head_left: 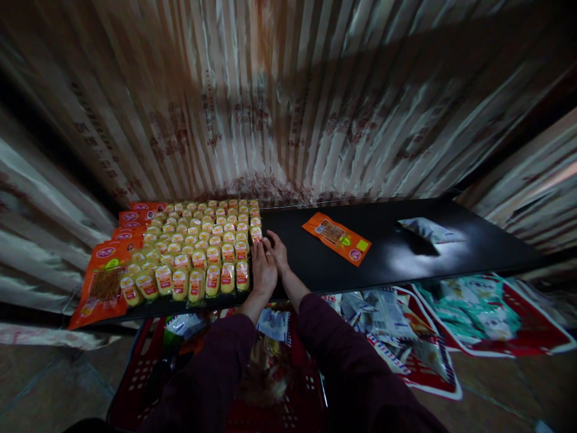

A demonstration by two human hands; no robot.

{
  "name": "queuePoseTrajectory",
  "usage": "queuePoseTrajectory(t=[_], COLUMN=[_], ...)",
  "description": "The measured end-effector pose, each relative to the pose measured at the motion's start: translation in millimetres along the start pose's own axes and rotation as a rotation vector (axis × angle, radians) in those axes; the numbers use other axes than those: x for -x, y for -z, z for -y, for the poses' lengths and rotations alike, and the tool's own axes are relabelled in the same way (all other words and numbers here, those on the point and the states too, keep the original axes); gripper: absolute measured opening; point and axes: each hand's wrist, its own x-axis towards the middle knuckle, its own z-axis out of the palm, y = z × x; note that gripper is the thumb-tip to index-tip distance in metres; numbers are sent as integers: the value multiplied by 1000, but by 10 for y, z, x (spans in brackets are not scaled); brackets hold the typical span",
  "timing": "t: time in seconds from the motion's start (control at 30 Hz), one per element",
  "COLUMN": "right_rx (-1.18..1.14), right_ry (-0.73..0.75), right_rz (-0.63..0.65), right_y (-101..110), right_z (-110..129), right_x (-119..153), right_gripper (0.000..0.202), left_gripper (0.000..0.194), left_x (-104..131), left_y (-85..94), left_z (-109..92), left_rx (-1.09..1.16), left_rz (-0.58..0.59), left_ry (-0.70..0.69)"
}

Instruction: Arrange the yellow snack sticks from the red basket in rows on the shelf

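Rows of small wrapped cakes (197, 284) with yellow tops and red-and-white labels stand packed together on the left part of a black shelf (288, 225). My left hand (264, 270) lies against the right side of this block, fingers stretched out and pointing away from me. Just right of it, my right hand (279, 252) reaches to the same edge, close to a cake (256, 234) in the outermost row. Its fingers look extended, partly hidden behind the left hand. Neither hand visibly grasps a cake.
Orange snack packets (101, 276) overlap at the shelf's left end. One orange packet (337, 237) and a silvery-white bag (430, 231) lie to the right. Red baskets (538, 325) of bagged goods stand below the front edge. Printed, pleated sheeting (252, 114) hangs behind.
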Motion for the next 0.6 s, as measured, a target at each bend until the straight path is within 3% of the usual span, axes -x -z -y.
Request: queuePoseTrajectory(t=[0.1, 0.2, 0.3, 0.4, 0.5, 0.6], right_rx=[154, 431, 780, 978, 1079, 1144], right_ry=[69, 86, -107, -308, -309, -263], right_rz=[-98, -168, -191, -156, -65, -44], right_y=[204, 580, 1040, 1425, 1605, 1562], right_z=[-16, -50, -107, -164, -169, -96], right_x=[-15, -51, -68, -65, -39, 55], right_gripper=[39, 39, 45, 50, 50, 50], left_gripper=[52, 50, 49, 48, 47, 48], left_x=[54, 122, 186, 243, 299, 351], left_y=[-41, -85, -121, -144, -154, -150], left_z=[44, 60, 42, 6, -38, -80], left_rx=[12, 12, 12, 19, 21, 1], left_rz=[-29, -36, -17, 12, 55, 89], left_ry=[-36, -43, -25, -10, 0, 19])
